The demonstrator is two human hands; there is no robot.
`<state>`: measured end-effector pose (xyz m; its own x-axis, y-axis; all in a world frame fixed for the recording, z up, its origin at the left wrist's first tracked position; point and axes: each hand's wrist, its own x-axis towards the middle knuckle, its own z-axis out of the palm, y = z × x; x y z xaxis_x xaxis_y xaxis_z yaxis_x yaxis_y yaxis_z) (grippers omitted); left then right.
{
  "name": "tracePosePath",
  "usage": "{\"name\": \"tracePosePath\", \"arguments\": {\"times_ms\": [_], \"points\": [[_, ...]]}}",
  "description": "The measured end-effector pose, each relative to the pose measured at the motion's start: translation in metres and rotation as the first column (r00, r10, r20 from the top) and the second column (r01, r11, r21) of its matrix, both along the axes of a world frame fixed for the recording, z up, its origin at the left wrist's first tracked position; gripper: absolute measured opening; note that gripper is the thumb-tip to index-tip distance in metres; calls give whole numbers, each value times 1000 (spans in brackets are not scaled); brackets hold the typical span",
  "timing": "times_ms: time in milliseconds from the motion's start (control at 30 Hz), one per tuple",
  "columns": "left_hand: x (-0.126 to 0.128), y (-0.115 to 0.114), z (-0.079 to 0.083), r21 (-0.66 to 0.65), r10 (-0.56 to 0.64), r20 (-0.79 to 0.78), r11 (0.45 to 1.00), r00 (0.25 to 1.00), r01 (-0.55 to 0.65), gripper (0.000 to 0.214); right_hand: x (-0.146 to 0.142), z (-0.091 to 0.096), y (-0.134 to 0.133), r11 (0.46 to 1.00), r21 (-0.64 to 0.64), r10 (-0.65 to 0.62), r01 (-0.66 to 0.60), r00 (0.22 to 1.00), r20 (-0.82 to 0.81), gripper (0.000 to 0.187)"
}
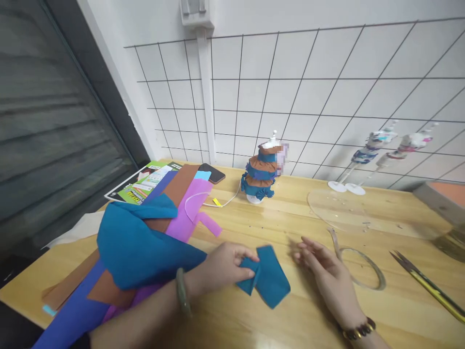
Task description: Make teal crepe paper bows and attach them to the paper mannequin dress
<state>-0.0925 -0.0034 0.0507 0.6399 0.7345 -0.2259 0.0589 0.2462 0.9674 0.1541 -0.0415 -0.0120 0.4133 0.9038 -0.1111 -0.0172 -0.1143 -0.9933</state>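
Near the back edge of the table (pixel 290 218) stands a ruffled figure (pixel 260 172). The left hand (pixel 227 265) pinches teal paper (pixel 271 280); the right hand (pixel 330 280) is loosely spread.

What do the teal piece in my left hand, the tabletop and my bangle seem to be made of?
The teal piece in your left hand: probably matte paper, perhaps crepe, or fabric, given its dull face and straight edges. Tabletop: wood or wood-look laminate, lightly glossy, from its grain and soft reflections. Bangle: possibly jade, glass or resin, given its smooth, shiny greyish-green surface.
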Motion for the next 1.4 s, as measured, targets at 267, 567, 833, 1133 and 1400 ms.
{"name": "tracePosePath", "arguments": {"times_ms": [267, 567, 833, 1133, 1400], "points": [[4, 40, 63, -7, 125, 355, 991, 927, -132, 50, -2, 7, -8, 997, 6, 77, -80, 972, 220, 50], [11, 29, 85, 20, -16, 370, 1000, 929, 9, 47, -61, 43, -30, 757, -5, 608, -653, 702, 370, 16], [6, 39, 104, 139, 136, 479, 964, 867, -228, 40, -40, 26, 33, 834, 55, 508, -550, 802, 316, 26], [14, 42, 92, 109, 129, 389, 977, 912, -185, 39, -56, 18, 40, 706, 128, 675, -697, 716, 179, 24], [14, 41, 97, 150, 159, 397, 960, 904, -235, 46, -8, 19, 84, 973, 57, 230, -225, 968, -99, 46]]}}
